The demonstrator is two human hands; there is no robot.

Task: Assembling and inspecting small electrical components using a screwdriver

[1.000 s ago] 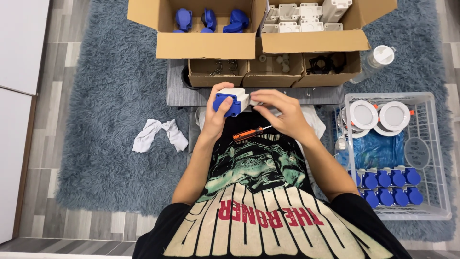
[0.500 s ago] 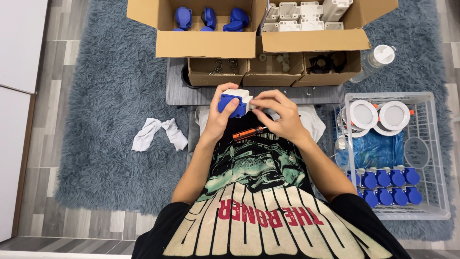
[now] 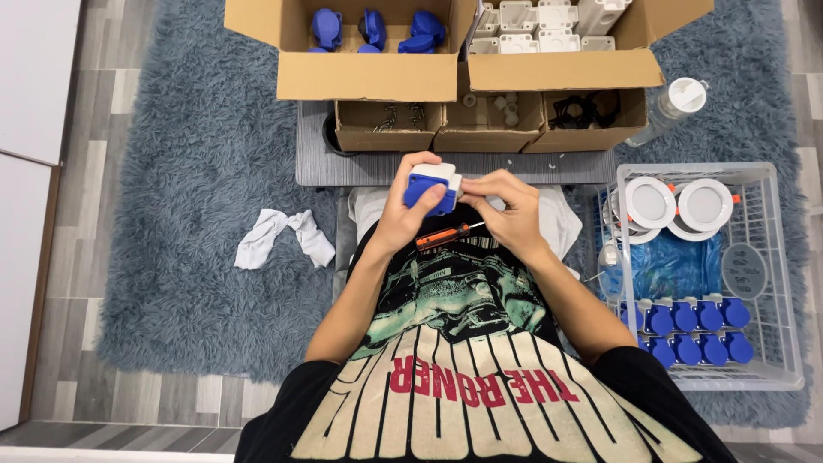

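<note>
Head camera shows cardboard boxes of blue and white plastic parts at the top, and at centre my left hand and right hand clamped on a blue-and-white socket.

Showing blue and white on the small socket part, orange and black on the screwdriver, and black with a green print and cream and red lettering on the shirt. Lying shaggy grey-blue, the rug, with a white cloth on it. Holding blue pieces and white pieces, the brown cardboard boxes; carrying white discs and blue caps, the white wire basket.
</note>
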